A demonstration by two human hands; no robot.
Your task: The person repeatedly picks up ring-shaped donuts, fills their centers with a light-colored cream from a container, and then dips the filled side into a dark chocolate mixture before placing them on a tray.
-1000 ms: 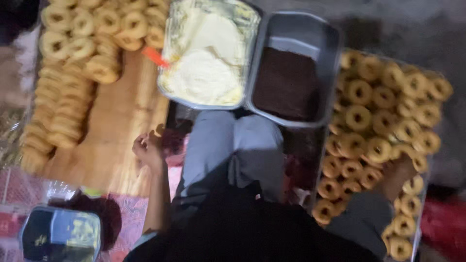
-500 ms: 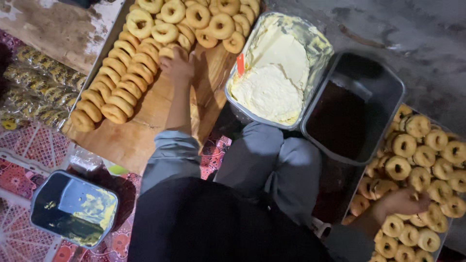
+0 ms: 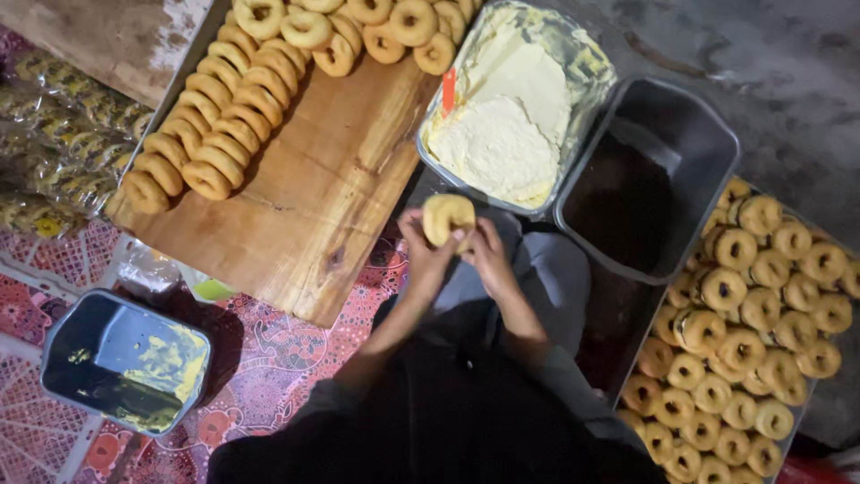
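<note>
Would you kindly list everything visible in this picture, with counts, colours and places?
doughnut: one, golden, held in both hands.
plain doughnuts: many, golden, rowed on the board.
board: one, wooden, left of centre.
cream tray: one, metal, pale cream inside, top centre.
dark tray: one, grey, dark filling, right of the cream.
filled doughnuts: many, golden with dark centres, tray at right.
empty tray: one, metal, yellowish smears, bottom left.
bagged doughnuts: several bags, far left.
mat: red patterned, underneath.
left hand: on the doughnut.
right hand: on the doughnut.

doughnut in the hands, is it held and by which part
Yes: one plain ring doughnut is held by both hands, left hand on its left edge, right hand on its right edge, fingertips at the rim.
</note>
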